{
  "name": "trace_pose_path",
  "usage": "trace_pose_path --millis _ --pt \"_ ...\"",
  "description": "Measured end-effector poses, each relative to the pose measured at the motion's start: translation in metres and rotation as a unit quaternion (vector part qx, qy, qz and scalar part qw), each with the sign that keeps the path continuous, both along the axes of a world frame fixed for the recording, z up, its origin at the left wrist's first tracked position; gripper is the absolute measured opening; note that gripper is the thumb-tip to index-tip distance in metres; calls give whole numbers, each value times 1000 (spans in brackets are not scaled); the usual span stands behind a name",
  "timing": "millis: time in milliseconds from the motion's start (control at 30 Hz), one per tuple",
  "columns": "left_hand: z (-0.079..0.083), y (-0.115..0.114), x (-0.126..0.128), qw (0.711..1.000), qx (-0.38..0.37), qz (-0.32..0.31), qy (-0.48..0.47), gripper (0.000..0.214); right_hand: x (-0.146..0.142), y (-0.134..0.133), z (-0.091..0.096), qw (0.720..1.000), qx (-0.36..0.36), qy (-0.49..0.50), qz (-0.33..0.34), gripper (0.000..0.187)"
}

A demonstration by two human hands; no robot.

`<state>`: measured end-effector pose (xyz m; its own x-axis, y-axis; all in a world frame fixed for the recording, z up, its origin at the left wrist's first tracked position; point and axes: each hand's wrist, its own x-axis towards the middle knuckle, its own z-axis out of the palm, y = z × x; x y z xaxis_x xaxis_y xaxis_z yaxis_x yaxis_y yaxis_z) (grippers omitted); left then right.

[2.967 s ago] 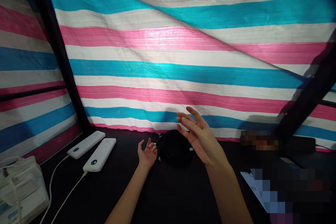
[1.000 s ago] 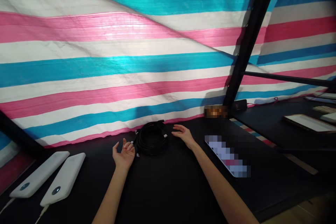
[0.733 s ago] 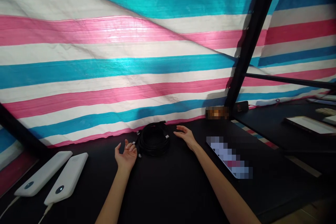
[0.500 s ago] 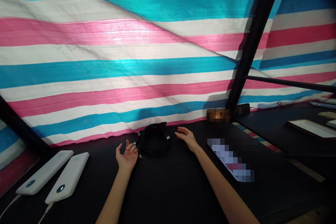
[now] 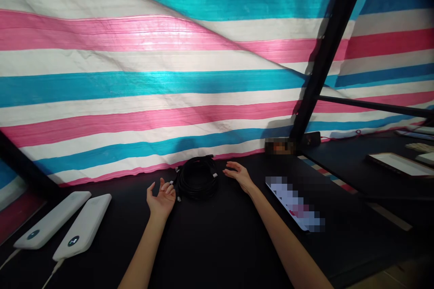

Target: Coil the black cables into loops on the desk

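I'm seeing left hand (image 5: pixel 162 201) lying open, palm up, just left of coiled black cable (image 5: pixel 196 178), gripping nothing. Seeing right hand (image 5: pixel 239 176) open, palm down, just right of coil, also empty. Two white power banks (image 5: pixel 82 227) sitting left of coil, blurred flat device (image 5: pixel 294 203) sitting right of it, striped tarp (image 5: pixel 152 86) hanging behind it.

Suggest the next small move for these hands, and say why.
Probably move the right hand onto the black cable coil: it lies between both hands, neither holds anything, and the right fingers point toward it, while the left hand lies palm-up at its other side.
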<state>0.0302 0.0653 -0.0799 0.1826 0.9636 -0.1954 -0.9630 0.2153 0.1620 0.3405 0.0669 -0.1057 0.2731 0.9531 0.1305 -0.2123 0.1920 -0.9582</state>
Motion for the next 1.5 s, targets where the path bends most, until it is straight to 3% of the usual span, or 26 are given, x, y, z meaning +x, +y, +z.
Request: trace_pose_path --millis 633,1500 --pt "1 0 0 1000 3 -1 7 16 -5 -2 4 997 -26 -41 -54 46" --pt "0 0 0 1000 -2 2 5 17 -6 -6 10 999 -36 -33 -1 56"
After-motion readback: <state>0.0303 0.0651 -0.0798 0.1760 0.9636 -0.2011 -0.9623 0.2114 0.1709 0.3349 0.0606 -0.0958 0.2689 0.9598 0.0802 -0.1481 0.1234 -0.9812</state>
